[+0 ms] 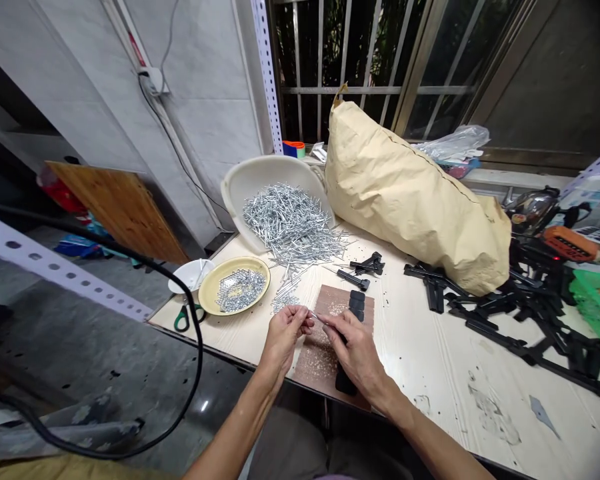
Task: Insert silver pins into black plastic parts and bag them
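Observation:
My left hand (pixel 283 339) is closed in a pinch, its fingertips meeting one end of a thin metal pin (pixel 316 317); anything smaller between them is too small to make out. The pin's other end lies in the closed fingers of my right hand (pixel 359 355). Both hands are over a brown board (pixel 314 363) strewn with pale crumbs, with black pads (pixel 357 301) along its right part. Beyond the hands, a heap of silvery pins (pixel 293 223) spills from a tipped whitish basin (pixel 235 193). A yellow bowl (pixel 207 303) of small shiny metal pieces stands to the left.
Green-handled scissors (pixel 182 320) and a white bowl (pixel 176 275) sit at the table's left edge. Black plastic parts (pixel 525 313) are piled on the right, beside a large paper sack (pixel 410 180) and a green basket (pixel 593 307). A black cable (pixel 200 360) loops at left.

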Motion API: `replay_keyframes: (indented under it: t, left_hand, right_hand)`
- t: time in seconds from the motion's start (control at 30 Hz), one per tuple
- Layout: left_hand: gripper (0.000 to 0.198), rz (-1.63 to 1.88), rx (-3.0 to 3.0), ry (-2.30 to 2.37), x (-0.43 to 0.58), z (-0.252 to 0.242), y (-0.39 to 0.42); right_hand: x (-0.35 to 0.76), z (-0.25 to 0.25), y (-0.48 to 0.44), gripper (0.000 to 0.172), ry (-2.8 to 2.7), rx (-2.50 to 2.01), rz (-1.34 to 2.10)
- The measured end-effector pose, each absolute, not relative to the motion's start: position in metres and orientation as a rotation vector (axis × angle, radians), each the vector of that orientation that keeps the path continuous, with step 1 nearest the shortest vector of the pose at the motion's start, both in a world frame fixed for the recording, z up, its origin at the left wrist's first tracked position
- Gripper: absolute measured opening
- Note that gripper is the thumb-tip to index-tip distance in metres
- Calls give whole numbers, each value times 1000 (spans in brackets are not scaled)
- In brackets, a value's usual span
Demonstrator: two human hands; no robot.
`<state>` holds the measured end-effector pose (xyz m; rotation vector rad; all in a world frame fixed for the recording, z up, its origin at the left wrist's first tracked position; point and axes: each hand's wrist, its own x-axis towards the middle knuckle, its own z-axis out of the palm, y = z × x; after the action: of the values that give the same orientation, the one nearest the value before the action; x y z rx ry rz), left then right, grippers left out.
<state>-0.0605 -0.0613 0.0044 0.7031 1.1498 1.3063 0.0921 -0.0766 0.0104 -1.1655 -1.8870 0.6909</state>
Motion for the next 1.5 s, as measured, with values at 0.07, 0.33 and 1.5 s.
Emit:
replay_keyframes:
  t: [0.07, 0.33, 1.5]
  left_hand:
    - [33, 1315, 630, 1080, -53, 7, -63]
    - [28, 1348, 672, 1017, -44, 8, -66]
    - [27, 1227, 713, 1059, -31, 0, -62]
  right_hand:
    - [92, 10, -76, 31, -1888, -1185, 670]
    - [101, 9, -78, 30, -1914, -1262, 627]
    - [125, 13, -77, 25, -2233, -1430, -217]
